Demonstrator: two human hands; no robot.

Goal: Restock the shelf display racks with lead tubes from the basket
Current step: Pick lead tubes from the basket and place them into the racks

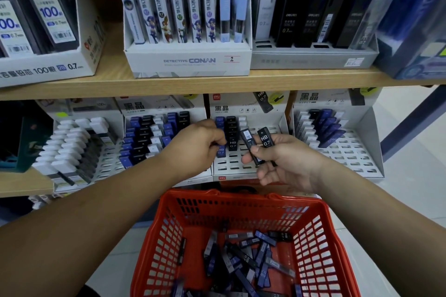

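Note:
My right hand [284,164] holds two black lead tubes [258,144] marked HB 0.7, upright in front of the middle display rack [253,166] on the lower shelf. My left hand [200,142] is closed at that rack's left columns, its fingers pinching a blue lead tube [220,150] among the slots. Below both hands stands a red plastic basket [169,236] with several blue, black and clear lead tubes [243,258] lying loose on its bottom.
More slotted racks stand on the lower shelf: one of blue and black tubes [149,137] to the left, a white-capped one [72,149] further left, another [337,137] to the right. The upper shelf [193,84] carries boxes of refills, including a Conan box [188,60].

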